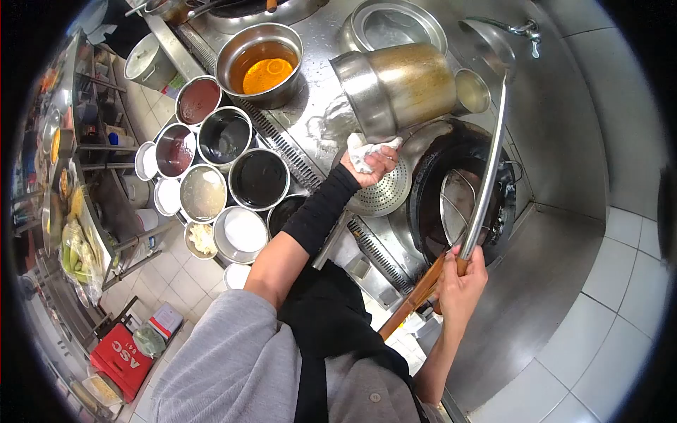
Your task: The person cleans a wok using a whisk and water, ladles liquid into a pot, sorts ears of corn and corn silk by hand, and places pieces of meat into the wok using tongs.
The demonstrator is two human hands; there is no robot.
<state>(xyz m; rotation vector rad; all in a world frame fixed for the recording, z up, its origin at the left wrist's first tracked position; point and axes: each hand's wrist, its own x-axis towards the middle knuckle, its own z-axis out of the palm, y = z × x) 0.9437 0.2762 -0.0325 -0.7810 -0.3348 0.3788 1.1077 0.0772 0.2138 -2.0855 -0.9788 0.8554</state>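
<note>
Head view: left hand [377, 170] closed round cloth [362, 152], apparently steadying the tilted pot [412, 86], right hand [462, 283] gripping ladle [491, 169]; next probably demands firm support.

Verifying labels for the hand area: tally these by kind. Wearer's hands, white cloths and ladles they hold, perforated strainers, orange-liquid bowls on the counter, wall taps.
Hands: 2 (left hand, right hand)
White cloth: 1
Ladle: 1
Perforated strainer: 1
Orange-liquid bowl: 1
Wall tap: 1
Total: 7
</note>
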